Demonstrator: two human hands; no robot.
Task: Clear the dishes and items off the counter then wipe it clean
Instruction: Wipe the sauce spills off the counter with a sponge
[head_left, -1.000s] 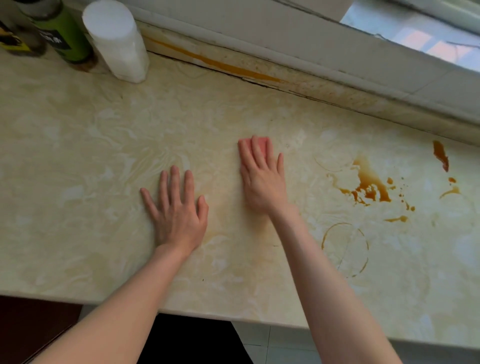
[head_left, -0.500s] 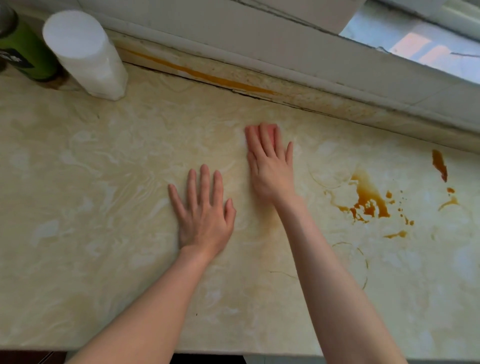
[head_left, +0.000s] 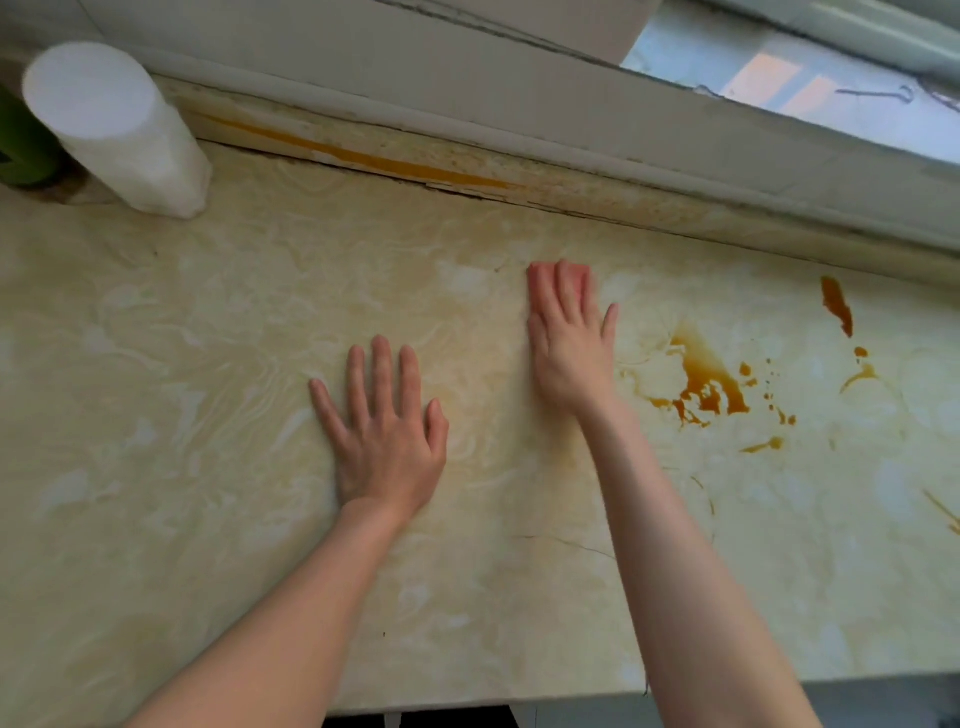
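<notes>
My right hand lies flat on a pink sponge, pressing it onto the cream marbled counter; only the sponge's far edge shows past my fingertips. My left hand rests flat on the counter to the left, fingers spread, holding nothing. Brown sauce stains lie just right of my right hand, with a further streak and faint ring marks beyond.
A white cylinder container stands at the back left, with a green bottle behind it at the frame edge. A stained backsplash strip and window sill run along the back. The counter's front edge is near my forearms.
My right hand slid the sponge away from me toward the backsplash, then back a little. The left hand stayed flat on the counter; the view shifted slightly.
</notes>
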